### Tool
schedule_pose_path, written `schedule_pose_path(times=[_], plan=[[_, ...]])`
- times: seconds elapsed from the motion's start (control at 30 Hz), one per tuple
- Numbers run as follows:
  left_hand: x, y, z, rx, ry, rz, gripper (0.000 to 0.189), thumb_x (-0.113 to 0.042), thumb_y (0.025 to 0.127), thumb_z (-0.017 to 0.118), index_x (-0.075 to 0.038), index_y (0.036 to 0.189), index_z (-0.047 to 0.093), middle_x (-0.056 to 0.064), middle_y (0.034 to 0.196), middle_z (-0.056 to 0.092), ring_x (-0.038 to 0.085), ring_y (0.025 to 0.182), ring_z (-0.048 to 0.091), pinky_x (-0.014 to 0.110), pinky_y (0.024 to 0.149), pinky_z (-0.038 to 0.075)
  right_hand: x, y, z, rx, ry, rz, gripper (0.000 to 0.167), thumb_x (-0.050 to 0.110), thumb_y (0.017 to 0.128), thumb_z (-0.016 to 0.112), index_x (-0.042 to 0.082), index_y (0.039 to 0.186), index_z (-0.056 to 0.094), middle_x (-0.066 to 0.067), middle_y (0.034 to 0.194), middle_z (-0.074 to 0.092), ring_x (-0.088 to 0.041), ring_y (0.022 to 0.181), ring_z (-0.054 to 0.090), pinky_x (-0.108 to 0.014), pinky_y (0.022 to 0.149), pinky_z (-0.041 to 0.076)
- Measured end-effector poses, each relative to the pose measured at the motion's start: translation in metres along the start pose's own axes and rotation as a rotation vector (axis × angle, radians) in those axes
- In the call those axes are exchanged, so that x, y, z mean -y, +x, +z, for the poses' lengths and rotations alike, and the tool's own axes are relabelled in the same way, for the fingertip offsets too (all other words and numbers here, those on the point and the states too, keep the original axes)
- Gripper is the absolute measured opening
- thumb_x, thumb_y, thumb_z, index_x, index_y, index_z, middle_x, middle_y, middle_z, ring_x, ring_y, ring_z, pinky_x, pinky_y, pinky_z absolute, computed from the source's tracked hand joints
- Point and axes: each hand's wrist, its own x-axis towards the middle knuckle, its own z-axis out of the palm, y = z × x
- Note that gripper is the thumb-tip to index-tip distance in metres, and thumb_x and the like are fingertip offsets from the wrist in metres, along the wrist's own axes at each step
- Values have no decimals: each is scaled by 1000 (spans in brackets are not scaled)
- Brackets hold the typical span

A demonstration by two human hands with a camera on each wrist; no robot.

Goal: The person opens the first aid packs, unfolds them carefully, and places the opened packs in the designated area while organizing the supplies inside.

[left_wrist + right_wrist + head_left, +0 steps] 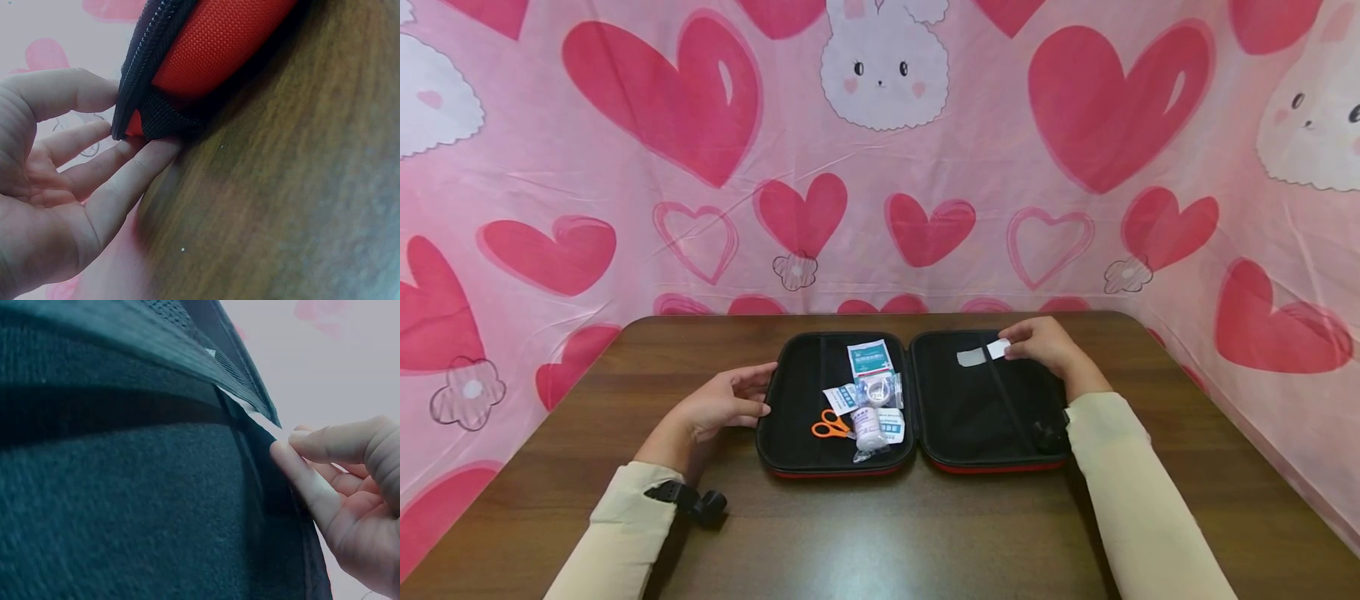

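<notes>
On the table lies a black case (797, 408) with red sides, opened flat. At its left edge, my left hand (730, 404) holds the rim, with thumb at the zipper and fingers beside a black webbing loop (164, 117). My right hand (1037, 342) pinches the end of a thin white strip (997, 348) above the right half. The strip's other end passes beneath the black band (1006, 392) and shows greyish through the mesh. In the left half are orange-handled scissors (831, 425), a wrapped white bandage roll (868, 429), a tape roll (877, 390) and a green-and-white packet (870, 358).
Small blue-and-white packets (841, 399) lie among the supplies. Brown wooden table (850, 533) surrounds the case. A pink cloth (865, 158) printed with hearts and rabbits hangs behind the table and along its sides. A black wrist camera (696, 502) sits at the left cuff.
</notes>
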Motion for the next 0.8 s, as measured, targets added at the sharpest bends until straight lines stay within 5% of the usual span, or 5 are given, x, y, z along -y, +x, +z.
schedule_pose_path(times=[0.23, 0.5, 0.8], plan=[[-1, 0, 0, -5, -2, -12, 77, 6, 86, 67, 0, 152, 28, 32, 145, 36, 23, 105, 58, 37, 81, 57, 1, 7, 3, 21, -52, -11, 32, -7, 84, 68, -15, 115, 63, -27, 106, 67, -21, 82, 66, -34, 80, 57], [-2, 0, 0, -5, 1, -9, 77, 6, 86, 67, 0, 152, 28, 32, 146, 36, 24, 105, 58, 37, 81, 57, 5, 9, 1, 34, -202, -23, 27, -4, 84, 70, -9, 110, 68, -23, 104, 69, -26, 84, 67, -47, 86, 54], [-1, 0, -1, 2, -3, -4, 77, 6, 86, 66, 1, 152, 27, 33, 146, 34, 23, 104, 58, 36, 80, 57, 7, 12, 0, 59, -211, -34, 27, -1, 84, 70, -7, 111, 68, -22, 105, 69, -28, 86, 65, -50, 88, 52]])
